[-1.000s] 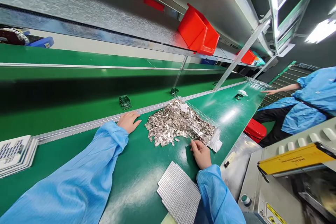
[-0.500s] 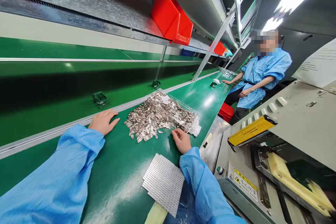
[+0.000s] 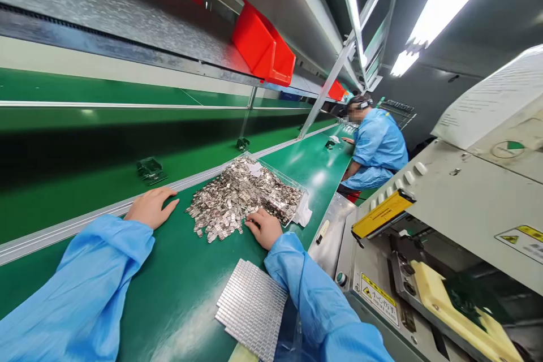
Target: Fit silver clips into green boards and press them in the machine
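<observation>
My left hand [image 3: 151, 207] rests on the green bench, left of a heap of small silvery metal pieces [image 3: 227, 198]. Its fingers are stretched out, with thumb apart and nothing held. At the heap's near right edge, the curled fingers of my right hand [image 3: 265, 228] reach the loose pieces. Thumb and forefinger are drawn together; whatever lies between them is too small to make out. Below, near my right sleeve, lies a flat sheet of silvery pieces in tight rows [image 3: 253, 306]. The heap spills from a clear tray [image 3: 292, 181] with white paper at its corner.
A grey machine [image 3: 382, 300] with a yellow bar [image 3: 384, 214] stands close on the right. Overhead, a shelf holds a red bin [image 3: 263, 45]. A person in a blue smock [image 3: 377, 141] sits farther down the bench. A metal rail [image 3: 106, 212] runs along its left side.
My right hand has moved left along the heap's near edge, its fingers now at the pieces. The view has shifted. The other person has turned and bent toward the bench.
</observation>
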`<state>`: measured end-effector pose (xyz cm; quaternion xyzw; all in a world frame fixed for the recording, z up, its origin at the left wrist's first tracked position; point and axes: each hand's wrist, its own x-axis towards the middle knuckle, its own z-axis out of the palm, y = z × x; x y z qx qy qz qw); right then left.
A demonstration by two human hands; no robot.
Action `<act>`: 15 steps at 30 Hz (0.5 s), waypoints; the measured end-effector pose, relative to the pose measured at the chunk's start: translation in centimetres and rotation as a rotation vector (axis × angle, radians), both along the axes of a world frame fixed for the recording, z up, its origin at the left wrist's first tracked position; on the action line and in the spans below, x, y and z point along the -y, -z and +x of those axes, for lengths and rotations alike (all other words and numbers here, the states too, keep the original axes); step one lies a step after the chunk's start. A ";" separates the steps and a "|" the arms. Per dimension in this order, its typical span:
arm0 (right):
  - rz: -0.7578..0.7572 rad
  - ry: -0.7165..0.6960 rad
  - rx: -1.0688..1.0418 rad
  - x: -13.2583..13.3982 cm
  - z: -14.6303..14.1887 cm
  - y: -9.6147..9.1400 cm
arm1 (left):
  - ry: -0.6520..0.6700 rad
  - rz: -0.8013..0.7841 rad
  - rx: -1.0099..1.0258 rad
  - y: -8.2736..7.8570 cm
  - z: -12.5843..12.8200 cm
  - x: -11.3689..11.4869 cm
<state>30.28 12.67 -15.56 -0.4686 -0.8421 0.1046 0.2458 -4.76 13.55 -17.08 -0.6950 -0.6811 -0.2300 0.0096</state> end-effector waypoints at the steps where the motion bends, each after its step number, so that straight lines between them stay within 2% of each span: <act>1: 0.004 0.001 -0.005 0.0 0.1 0.0 | -0.002 0.003 0.003 0.1 0.0 -0.1; 10: -0.022 0.008 -0.173 0.2 0.1 0.1 | -0.012 0.002 0.042 0.3 -0.5 -0.2; 12: -0.023 0.042 -0.242 0.5 0.8 -0.6 | -0.003 0.020 0.070 -0.2 -0.4 -0.4; 15: -0.050 0.077 -0.400 1.2 1.6 -2.8 | 0.005 0.043 0.116 -1.7 0.3 -0.1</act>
